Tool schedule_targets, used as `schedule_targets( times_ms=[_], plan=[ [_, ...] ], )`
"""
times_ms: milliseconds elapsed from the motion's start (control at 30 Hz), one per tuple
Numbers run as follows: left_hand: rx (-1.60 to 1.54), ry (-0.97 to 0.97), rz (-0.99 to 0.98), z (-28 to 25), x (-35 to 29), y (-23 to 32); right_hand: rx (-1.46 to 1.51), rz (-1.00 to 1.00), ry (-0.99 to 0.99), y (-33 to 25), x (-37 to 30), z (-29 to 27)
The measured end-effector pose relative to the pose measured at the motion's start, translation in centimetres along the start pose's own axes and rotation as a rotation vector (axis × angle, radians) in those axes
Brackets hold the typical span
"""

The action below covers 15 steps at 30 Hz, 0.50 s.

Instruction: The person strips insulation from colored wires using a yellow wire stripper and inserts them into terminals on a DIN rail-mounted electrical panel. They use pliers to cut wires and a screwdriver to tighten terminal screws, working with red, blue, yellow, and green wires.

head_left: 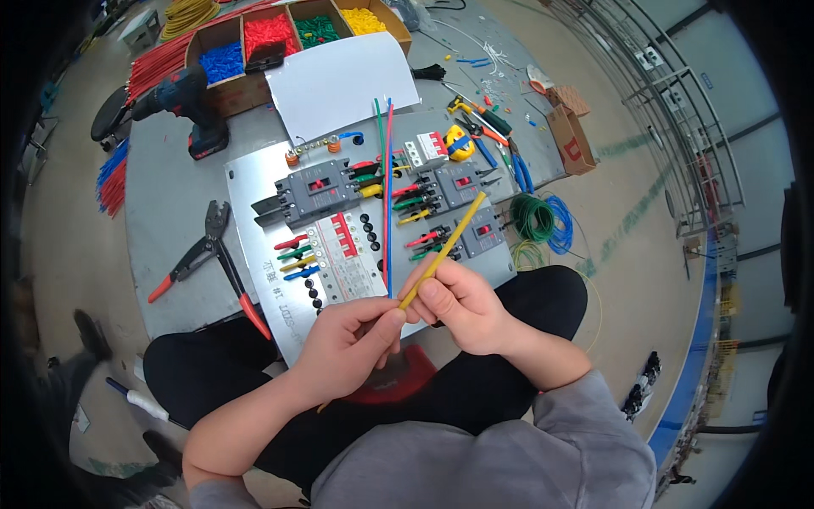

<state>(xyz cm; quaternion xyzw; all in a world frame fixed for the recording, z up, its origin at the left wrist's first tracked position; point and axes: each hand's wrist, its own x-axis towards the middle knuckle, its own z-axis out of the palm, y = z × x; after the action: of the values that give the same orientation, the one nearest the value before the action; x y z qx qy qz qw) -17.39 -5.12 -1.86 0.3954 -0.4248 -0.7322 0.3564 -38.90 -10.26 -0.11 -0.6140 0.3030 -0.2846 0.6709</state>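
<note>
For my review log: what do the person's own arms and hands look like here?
The left hand and right hand are ungloved, with five-fingered human shape and bare wrists. Plain grey short sleeves leave the forearms uncovered; no cables or markings show on them.

From my remote post I see a plain yellow strand at the dial's centre; blue, red, green and yellow pieces toward eleven o'clock; a black crimping tool with red handles at nine; a green coil and a blue coil near three; a solid grey shirt at six.
</note>
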Motion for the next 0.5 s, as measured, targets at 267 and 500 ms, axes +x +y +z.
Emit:
schedule_targets(
  times_ms=[267,500],
  plan=[
    [0.141,0.015,0.178,0.5,-0.6,-1.1,0.004,-0.157,0.061,0.8,-1.2,1.1],
    [0.245,0.029,0.198,0.1,-0.4,-0.7,-0.037,-0.230,0.041,1.7,-1.1,0.7]
  ],
)
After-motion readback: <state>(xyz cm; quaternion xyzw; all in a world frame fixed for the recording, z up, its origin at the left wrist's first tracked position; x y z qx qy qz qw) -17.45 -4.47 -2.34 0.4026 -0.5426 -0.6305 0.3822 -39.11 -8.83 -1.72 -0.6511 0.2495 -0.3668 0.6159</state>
